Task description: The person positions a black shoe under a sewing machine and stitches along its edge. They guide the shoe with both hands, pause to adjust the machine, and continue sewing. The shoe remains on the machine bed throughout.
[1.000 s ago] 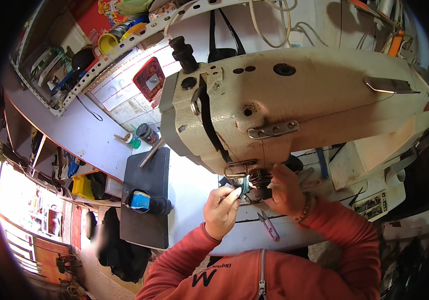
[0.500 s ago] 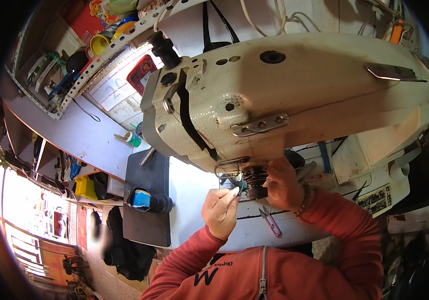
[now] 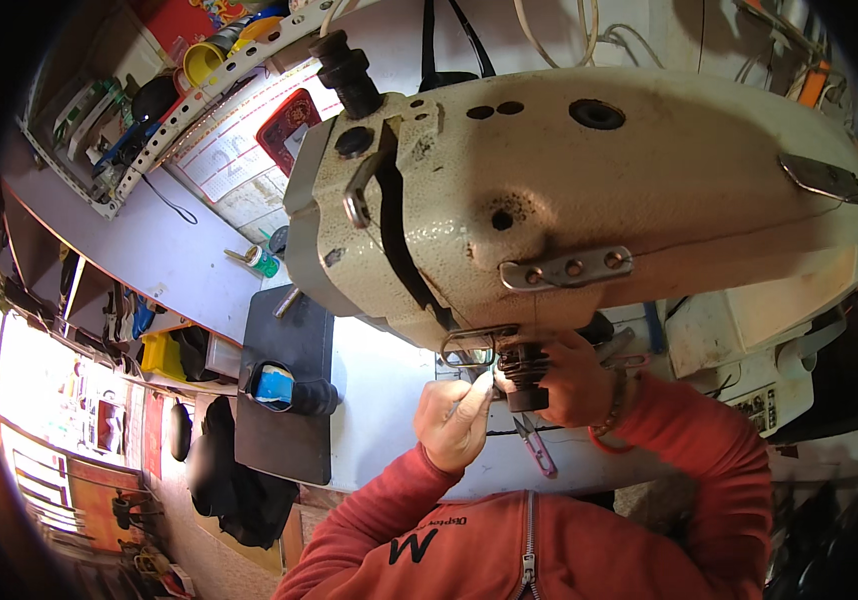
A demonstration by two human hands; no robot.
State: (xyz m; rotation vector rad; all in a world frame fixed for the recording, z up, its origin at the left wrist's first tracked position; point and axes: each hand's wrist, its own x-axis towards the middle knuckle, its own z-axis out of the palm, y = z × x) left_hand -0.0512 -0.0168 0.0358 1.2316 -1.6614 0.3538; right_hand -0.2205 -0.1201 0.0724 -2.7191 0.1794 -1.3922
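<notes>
A large cream sewing machine head (image 3: 589,200) fills the middle of the view. Both my hands are under its left end, at the needle area. My left hand (image 3: 454,420) has thumb and fingers pinched together just below the wire guard (image 3: 469,348); whatever they pinch is too small to see. My right hand (image 3: 574,385) is wrapped around a dark ribbed part (image 3: 522,372) that hangs down from the machine head. Red sleeves cover both forearms. The needle itself is hidden behind my fingers.
Small purple-handled snips (image 3: 535,446) lie on the white table (image 3: 379,400) below my hands. A black tray (image 3: 289,400) to the left holds a blue item (image 3: 273,385) and a black spool. A perforated shelf (image 3: 179,90) with cups hangs at upper left.
The machine head has shifted in the picture and looms larger as my head moved. Both hands have stayed at the needle area, the left one a little closer to the guard.
</notes>
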